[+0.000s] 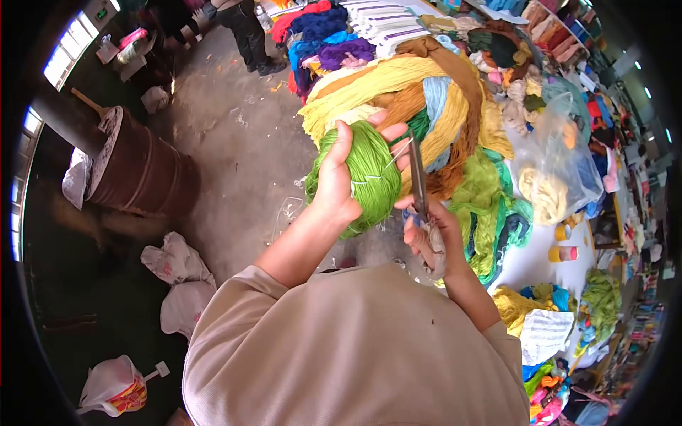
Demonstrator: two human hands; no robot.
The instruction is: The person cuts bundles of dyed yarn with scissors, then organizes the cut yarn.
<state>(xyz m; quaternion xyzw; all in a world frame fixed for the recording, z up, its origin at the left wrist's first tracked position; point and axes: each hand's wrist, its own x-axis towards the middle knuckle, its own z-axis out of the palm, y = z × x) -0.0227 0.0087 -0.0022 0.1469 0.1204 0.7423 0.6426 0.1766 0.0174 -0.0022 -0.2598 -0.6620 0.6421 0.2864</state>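
Observation:
In my left hand is a bundle of bright green yarn, held up in front of me with the thumb on its near side and the fingertips showing past its far edge. A thin white tie string crosses the yarn and runs up toward those fingertips. My right hand grips a pair of scissors by the wrapped handles. The dark blades point upward, close to the right of the green bundle and near the string.
On the table to the right lie yellow and brown skeins, lime green skeins and a clear plastic bag with cream yarn. A rusty drum and white sacks stand at the left. Another person stands farther back.

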